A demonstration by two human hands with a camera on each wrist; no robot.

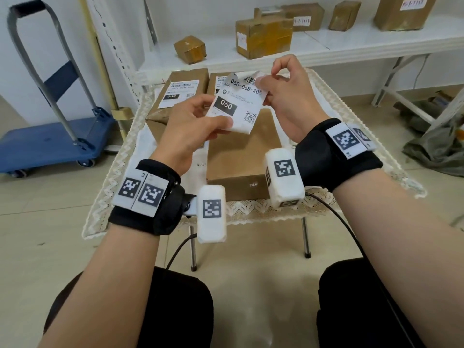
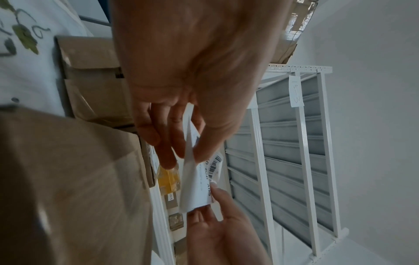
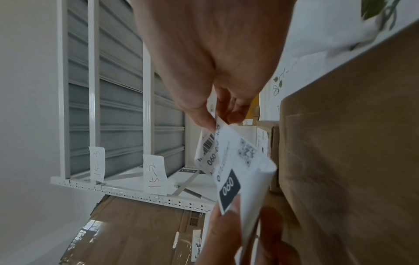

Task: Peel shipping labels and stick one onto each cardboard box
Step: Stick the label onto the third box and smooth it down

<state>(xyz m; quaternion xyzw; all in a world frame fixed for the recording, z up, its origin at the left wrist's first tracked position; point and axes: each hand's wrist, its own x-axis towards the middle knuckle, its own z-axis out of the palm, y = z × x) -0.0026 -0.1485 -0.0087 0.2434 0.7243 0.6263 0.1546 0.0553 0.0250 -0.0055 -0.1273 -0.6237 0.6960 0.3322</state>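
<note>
I hold a white shipping label [image 1: 238, 104] marked "060" in the air above a plain brown cardboard box [image 1: 241, 151] on the small table. My left hand [image 1: 195, 121] pinches its lower left corner between thumb and fingers. My right hand [image 1: 281, 89] pinches the upper right corner, where the sheet curls over. In the left wrist view the label [image 2: 195, 182] is seen edge-on; in the right wrist view the label [image 3: 235, 161] shows its barcode and QR code. Behind stand two boxes, one [image 1: 180, 94] with a label on top, the other [image 1: 217, 84] mostly hidden.
The table wears a white lace-edged cloth [image 1: 120, 177]. A white shelf [image 1: 326, 43] behind it carries several taped boxes. A blue platform trolley [image 1: 50, 141] stands on the left. A grey-green bag [image 1: 439, 144] lies on the floor at right.
</note>
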